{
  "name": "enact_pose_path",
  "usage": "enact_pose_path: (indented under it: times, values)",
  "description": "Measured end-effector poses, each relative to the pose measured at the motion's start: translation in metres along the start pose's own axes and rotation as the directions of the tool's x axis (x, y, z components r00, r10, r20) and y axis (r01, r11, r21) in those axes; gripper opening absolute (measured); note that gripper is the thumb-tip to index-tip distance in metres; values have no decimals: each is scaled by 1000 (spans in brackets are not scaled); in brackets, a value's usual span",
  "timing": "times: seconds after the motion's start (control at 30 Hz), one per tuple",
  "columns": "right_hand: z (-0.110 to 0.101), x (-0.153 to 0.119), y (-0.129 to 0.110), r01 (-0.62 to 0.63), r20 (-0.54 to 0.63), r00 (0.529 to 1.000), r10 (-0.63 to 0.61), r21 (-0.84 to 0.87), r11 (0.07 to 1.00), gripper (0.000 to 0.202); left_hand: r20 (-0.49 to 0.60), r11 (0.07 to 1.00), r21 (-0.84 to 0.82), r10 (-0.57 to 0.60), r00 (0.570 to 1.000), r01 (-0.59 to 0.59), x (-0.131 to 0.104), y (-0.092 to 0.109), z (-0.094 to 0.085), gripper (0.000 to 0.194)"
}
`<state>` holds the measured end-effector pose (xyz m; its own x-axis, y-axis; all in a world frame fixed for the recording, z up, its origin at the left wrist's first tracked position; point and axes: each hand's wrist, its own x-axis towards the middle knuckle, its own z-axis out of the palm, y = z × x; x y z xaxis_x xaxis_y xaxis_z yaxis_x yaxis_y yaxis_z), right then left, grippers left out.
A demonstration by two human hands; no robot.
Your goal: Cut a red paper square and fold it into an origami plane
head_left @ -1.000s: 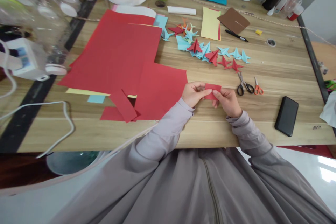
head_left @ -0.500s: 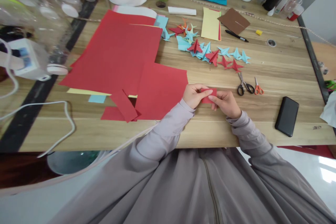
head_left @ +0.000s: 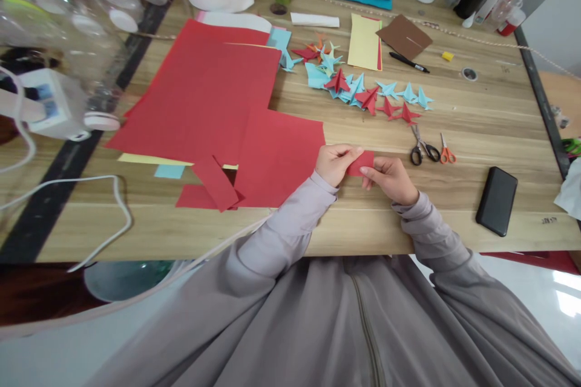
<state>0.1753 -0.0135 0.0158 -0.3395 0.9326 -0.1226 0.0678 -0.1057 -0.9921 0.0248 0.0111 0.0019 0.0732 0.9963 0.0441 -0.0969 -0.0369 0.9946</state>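
Note:
A small piece of red paper [head_left: 362, 162] is held between my two hands above the front part of the table. My left hand [head_left: 336, 163] pinches its left side, thumb on top. On its right edge, the thumb and fingers of my right hand [head_left: 391, 178] are closed. The fingers beneath the paper are partly hidden. Large red paper sheets [head_left: 204, 91] lie left of my hands, with red paper strips [head_left: 215, 184] at their front edge. Beyond my hands lie several folded paper planes or birds, among them a red one [head_left: 407, 113] and a light-blue one [head_left: 408, 93].
Black-handled scissors [head_left: 422, 148] and small orange scissors [head_left: 446, 151] lie right of my hands, with a black phone-like slab [head_left: 496, 201] farther right. Yellow paper [head_left: 363, 42], brown paper [head_left: 405, 39] and a black pen [head_left: 409, 62] lie farther back. Plastic bottles [head_left: 86, 6] crowd the left.
My right thumb has slid down and right, away from my left thumb, and more of the red paper's face shows. Both hands stay in nearly the same place.

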Motion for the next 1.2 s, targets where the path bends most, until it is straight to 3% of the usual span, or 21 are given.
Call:
enact_pose_path:
  times: [0.17, 0.27, 0.5, 0.7, 0.9, 1.1, 1.2]
  values:
    - [-1, 1, 0, 16, -47, 999, -15, 19, 1000, 36, -113, 995, -67, -77, 991, 69, 4, -8, -2, 52]
    - [-1, 2, 2, 18, -142, 990, -13, 36, 999, 38, -153, 986, -140, -111, 982, 90, 7, -9, -3, 50]
    - [-5, 6, 5, 51, -290, 956, -37, 39, 998, 34, -133, 996, -55, 62, 989, -69, 8, -9, -1, 31]
    - [-4, 6, 15, 92, -370, 918, -145, -156, 983, 33, -85, 996, 4, 90, 992, -90, 3, -12, 2, 40]
    - [-2, 2, 21, 121, -313, 897, -312, -505, 855, 28, 77, 995, -99, 24, 997, -16, 1, -14, 7, 67]
    - [3, -2, 12, 176, -222, 910, -350, -559, 810, 36, 13, 997, -73, 15, 1000, -14, 6, -16, -2, 47]
    - [1, -3, 11, 188, -249, 897, -364, -531, 826, 36, -9, 997, -80, -7, 1000, 6, 10, -15, -8, 48]
